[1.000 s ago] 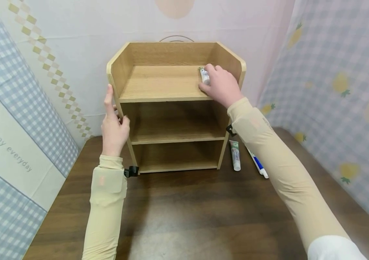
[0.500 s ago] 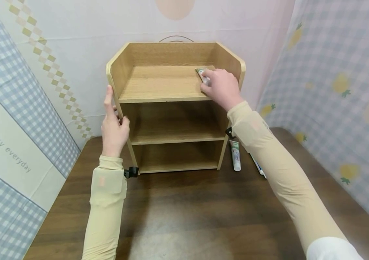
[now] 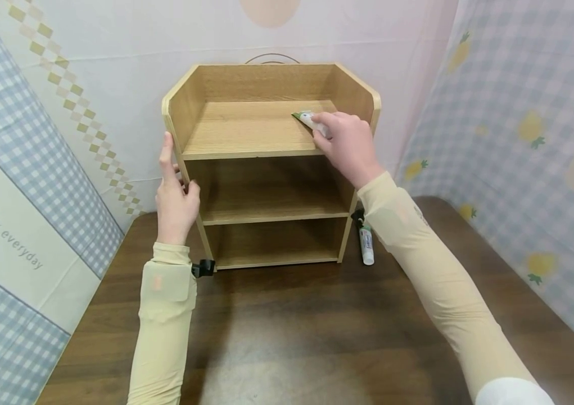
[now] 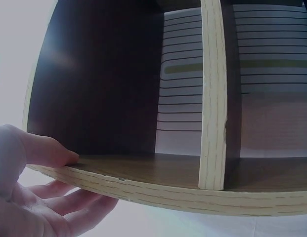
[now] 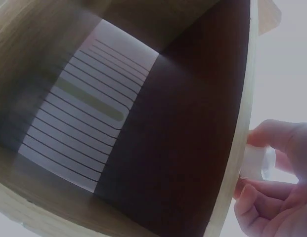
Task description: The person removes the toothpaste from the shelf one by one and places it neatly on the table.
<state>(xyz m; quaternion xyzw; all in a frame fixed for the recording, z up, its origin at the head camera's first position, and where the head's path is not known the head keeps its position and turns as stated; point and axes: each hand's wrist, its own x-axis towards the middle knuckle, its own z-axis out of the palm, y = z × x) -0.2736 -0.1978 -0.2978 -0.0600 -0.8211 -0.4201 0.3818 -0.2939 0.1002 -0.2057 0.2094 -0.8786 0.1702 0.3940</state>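
A wooden shelf unit [image 3: 271, 216] stands on the table, with one open top shelf and two compartments below. My left hand [image 3: 176, 202] grips its left side panel [image 4: 128, 190]; in the left wrist view the thumb lies inside the panel and the other fingers outside. On the top shelf my right hand [image 3: 348, 143] holds a white and green toothpaste tube [image 3: 307, 118], its flat end pointing left and back. The right wrist view shows the tube's white cap [image 5: 257, 162] between the thumb and fingers of that hand, just beyond the shelf board.
Another toothpaste tube [image 3: 366, 244] lies on the brown table [image 3: 287, 337], right of the shelf unit and partly under my right wrist. A patterned cloth wall [image 3: 509, 112] runs along the back and both sides.
My right hand has turned the toothpaste tube, so its flat end swings left and nearer. The right forearm now covers the blue and white tube on the table. My left hand keeps its place.
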